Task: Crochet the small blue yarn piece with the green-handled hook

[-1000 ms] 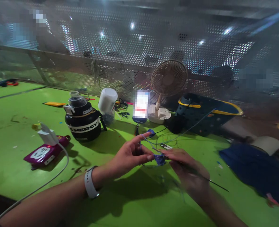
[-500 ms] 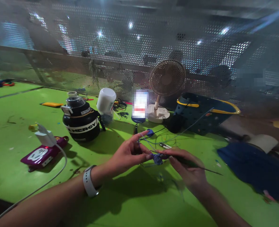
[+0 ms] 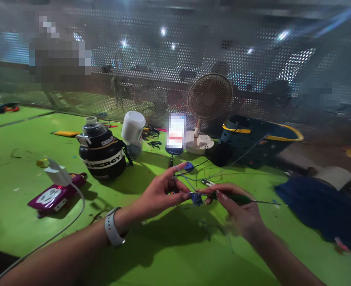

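Observation:
Between thumb and finger, my left hand (image 3: 162, 191) pinches a small blue crochet piece (image 3: 197, 199). Blue yarn (image 3: 187, 179) runs over the raised left index finger and down to this piece. My right hand (image 3: 238, 206) grips a crochet hook (image 3: 238, 197) with a green handle, its thin shaft pointing left into the stitches. The hook's other end sticks out to the right of the hand. Another small blue crocheted piece (image 3: 188, 167) lies on the table just beyond my left fingertips.
A lit phone (image 3: 176, 133) stands behind my hands, beside a fan (image 3: 210, 97) and a dark basket (image 3: 253, 147) with yarn trailing from it. On the left are a black bottle (image 3: 102, 155) and a purple power strip (image 3: 56, 197). Dark blue cloth (image 3: 321, 210) lies right.
My right hand and the hook have tilted, so the hook now lies closer to level. The blue crochet piece has shifted very slightly; my left hand is nearly still.

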Demonstrator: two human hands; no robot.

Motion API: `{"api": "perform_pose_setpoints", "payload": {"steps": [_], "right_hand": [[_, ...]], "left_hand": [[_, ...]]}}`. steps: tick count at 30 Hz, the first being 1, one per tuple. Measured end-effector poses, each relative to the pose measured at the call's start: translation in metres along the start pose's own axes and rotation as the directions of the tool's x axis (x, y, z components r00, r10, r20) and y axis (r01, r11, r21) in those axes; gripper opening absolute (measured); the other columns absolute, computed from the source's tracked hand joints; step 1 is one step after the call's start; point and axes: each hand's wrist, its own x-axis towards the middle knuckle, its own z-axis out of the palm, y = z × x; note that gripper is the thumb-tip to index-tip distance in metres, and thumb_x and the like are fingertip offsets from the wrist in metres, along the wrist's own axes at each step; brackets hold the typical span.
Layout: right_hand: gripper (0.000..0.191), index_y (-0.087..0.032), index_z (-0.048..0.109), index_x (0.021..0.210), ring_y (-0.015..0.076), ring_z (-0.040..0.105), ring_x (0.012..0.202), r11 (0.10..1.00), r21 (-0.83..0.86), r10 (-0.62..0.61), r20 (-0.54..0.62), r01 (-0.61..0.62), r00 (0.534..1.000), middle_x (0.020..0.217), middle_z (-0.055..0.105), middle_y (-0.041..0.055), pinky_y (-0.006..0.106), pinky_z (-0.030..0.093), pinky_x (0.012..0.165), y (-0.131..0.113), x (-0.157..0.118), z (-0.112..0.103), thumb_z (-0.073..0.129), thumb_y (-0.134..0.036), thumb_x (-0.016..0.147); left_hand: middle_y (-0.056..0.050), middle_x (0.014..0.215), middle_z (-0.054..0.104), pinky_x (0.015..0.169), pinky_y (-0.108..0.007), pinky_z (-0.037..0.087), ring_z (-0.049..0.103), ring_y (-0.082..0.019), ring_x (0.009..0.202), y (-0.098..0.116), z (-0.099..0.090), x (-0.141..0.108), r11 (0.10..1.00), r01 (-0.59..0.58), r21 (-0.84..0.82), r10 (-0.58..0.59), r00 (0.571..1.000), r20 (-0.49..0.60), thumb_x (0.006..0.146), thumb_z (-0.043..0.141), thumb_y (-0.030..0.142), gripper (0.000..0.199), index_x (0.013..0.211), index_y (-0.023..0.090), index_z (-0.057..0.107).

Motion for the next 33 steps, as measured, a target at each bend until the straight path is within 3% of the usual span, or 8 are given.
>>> {"api": "perform_pose_setpoints", "payload": {"steps": [6, 25, 30, 33], "right_hand": [[0.018, -0.027, 0.075, 0.101, 0.0175, 0.073, 0.072, 0.998, 0.049, 0.033, 0.021, -0.034, 0.999, 0.092, 0.079, 0.0037, 0.036, 0.062, 0.072, 0.003, 0.001, -0.003, 0.061, -0.033, 0.092], [0.017, -0.024, 0.074, 0.096, 0.0180, 0.073, 0.071, 0.995, 0.048, 0.088, 0.005, -0.088, 0.996, 0.091, 0.078, 0.0044, 0.034, 0.060, 0.071, 0.002, 0.000, -0.004, 0.061, -0.032, 0.090], [0.017, -0.023, 0.074, 0.095, 0.0174, 0.072, 0.070, 0.998, -0.010, 0.058, 0.030, -0.058, 0.998, 0.089, 0.078, 0.0043, 0.034, 0.060, 0.071, 0.001, 0.002, -0.004, 0.059, -0.030, 0.091], [0.019, -0.023, 0.074, 0.096, 0.0178, 0.073, 0.071, 0.990, -0.139, 0.030, 0.027, -0.026, 0.999, 0.085, 0.077, 0.0042, 0.034, 0.060, 0.070, -0.005, 0.001, -0.002, 0.057, -0.029, 0.093]], "left_hand": [[-0.003, 0.084, 0.068, 0.075, -0.026, 0.051, 0.063, -0.011, 0.077, 0.002, 0.001, -0.001, 0.997, -0.004, 0.073, 0.004, 1.000, -0.003, 0.079, 0.074, 0.015, 0.081, 0.148, 0.016, 0.032], [-0.006, 0.086, 0.071, 0.078, -0.030, 0.053, 0.066, -0.015, 0.079, 0.007, 0.005, -0.004, 0.965, -0.070, 0.254, 0.076, 0.997, -0.013, 0.081, 0.072, 0.022, 0.075, 0.146, 0.014, 0.035], [-0.009, 0.088, 0.075, 0.082, -0.035, 0.055, 0.070, -0.019, 0.082, 0.010, 0.006, -0.005, 0.904, -0.142, 0.403, 0.154, 0.988, 0.002, 0.081, 0.071, 0.021, 0.070, 0.144, 0.013, 0.041], [-0.010, 0.088, 0.077, 0.088, -0.038, 0.054, 0.073, -0.021, 0.083, 0.011, 0.008, -0.005, 0.827, -0.194, 0.528, 0.218, 0.976, 0.017, 0.082, 0.069, 0.017, 0.058, 0.137, 0.014, 0.051]]}}
